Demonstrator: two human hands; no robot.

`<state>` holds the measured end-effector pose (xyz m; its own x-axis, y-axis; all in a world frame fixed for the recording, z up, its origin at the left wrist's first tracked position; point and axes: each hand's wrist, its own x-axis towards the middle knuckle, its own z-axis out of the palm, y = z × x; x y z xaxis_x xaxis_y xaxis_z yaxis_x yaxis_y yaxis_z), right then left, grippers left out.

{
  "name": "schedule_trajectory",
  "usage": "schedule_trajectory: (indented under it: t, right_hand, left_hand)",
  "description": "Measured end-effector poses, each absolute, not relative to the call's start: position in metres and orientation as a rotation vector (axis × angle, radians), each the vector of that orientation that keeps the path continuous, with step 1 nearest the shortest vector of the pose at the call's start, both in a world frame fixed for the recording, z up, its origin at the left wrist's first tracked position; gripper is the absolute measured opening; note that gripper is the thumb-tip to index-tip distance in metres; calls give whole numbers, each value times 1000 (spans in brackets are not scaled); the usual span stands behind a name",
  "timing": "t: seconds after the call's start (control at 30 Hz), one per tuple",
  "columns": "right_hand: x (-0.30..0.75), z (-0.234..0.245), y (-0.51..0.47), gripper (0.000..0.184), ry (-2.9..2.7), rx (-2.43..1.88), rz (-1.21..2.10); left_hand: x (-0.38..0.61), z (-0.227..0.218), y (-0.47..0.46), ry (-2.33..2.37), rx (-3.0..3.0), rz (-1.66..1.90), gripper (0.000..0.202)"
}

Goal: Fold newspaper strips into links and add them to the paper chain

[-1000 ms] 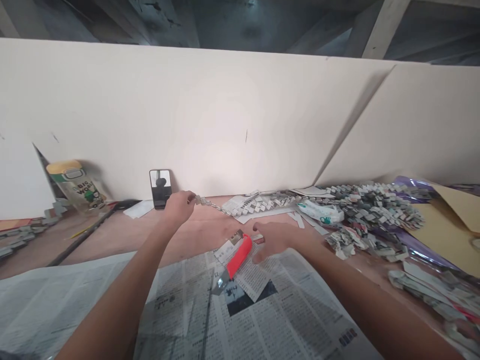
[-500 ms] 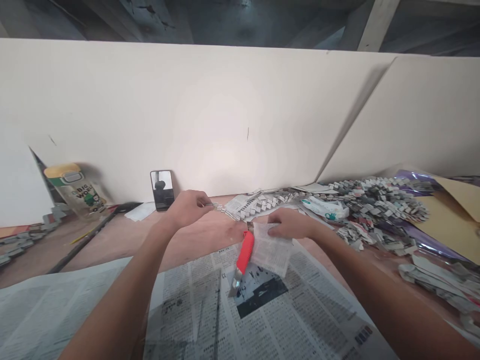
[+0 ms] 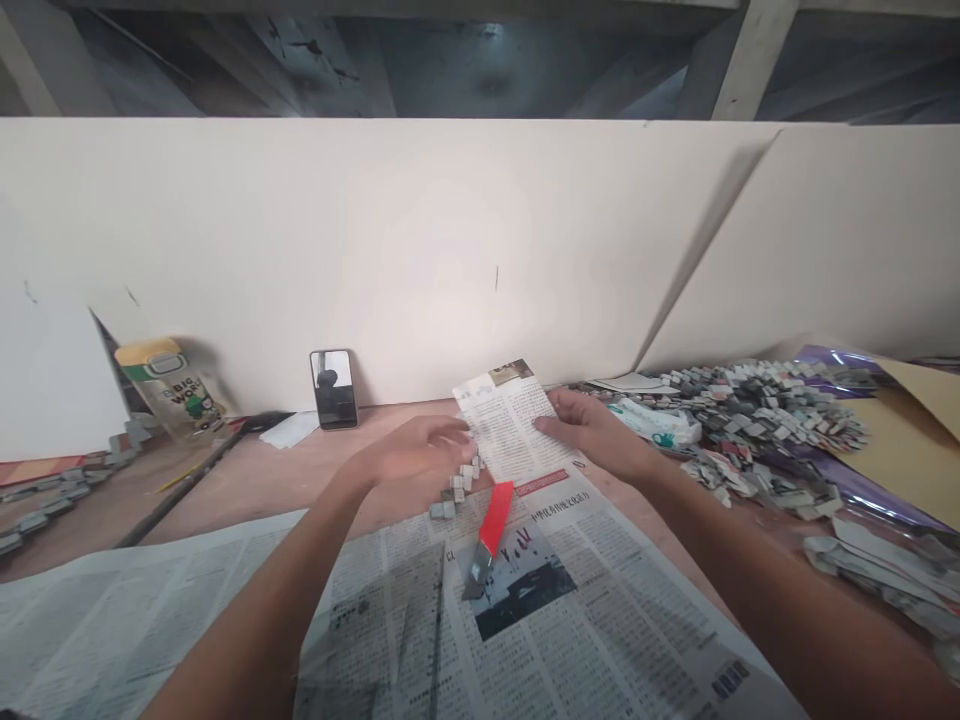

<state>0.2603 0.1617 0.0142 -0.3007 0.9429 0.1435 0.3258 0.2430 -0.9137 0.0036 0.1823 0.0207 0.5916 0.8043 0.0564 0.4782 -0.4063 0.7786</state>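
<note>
My right hand [image 3: 596, 430] pinches a small printed newspaper piece [image 3: 510, 425] at its right edge, thumb in front, the sheet tilted up. My left hand [image 3: 420, 450] is at that piece's left edge, its fingers bent and smeared by motion; whether they grip anything is unclear. Just below the left hand is a short zigzag chain of folded paper [image 3: 454, 490], partly hidden at its upper end. A red-handled utility knife [image 3: 491, 530] rests on the spread newspaper [image 3: 600, 590], metal end toward me.
A phone [image 3: 334, 390] leans against the white board [image 3: 420, 250]. To its left stands a bottle with a yellow lid [image 3: 172, 390]. Folded-paper chains [image 3: 757, 400] pile up on the right, near a tissue pack [image 3: 660, 425], loose paper strips [image 3: 885, 570] and a tan envelope [image 3: 907, 450].
The newspaper piece has been raised off the knife and tilted up by my right hand. My left hand has moved right and down toward it. The short chain now lies nearer me.
</note>
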Motion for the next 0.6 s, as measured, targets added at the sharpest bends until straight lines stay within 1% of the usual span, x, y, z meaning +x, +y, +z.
schedule_trajectory:
  t: [0.13,0.2,0.33,0.37,0.43,0.5,0.53,0.57,0.6]
  right_hand:
    - [244,15,153,30,-1740,-966,1240]
    - [238,16,150,30,-1745,-928,1265]
    - [238,12,152,25,-1827,-1104,1123]
    - [241,10,156,25,-1855,-1181,1068]
    - [254,5,166,24,-1886,-1336,932]
    - [272,-2,177,23,-1858,-1492,778]
    - [281,-6,183,24,-1836,-1570,760]
    - [291,-11,188,26,-1811,-1614,843]
    - [299,-17,191,27,-1799,-1611,997]
  left_hand:
    - [18,26,176,985,1872,845,31]
    - [22,24,176,1029,1867,908,27]
    - [10,16,193,1089,1923,808,32]
    - [1,12,202,1170,1933,848,35]
    - [-25,2,222,1476,1857,1126,46]
    - [-55,-12,244,1850,1670,1391,66]
    - [-69,-19,254,2022,1587,1456,77]
    - [-82,-26,263,2162,1524,1450,87]
    - [-93,-32,272,2253,1465,1429,99]
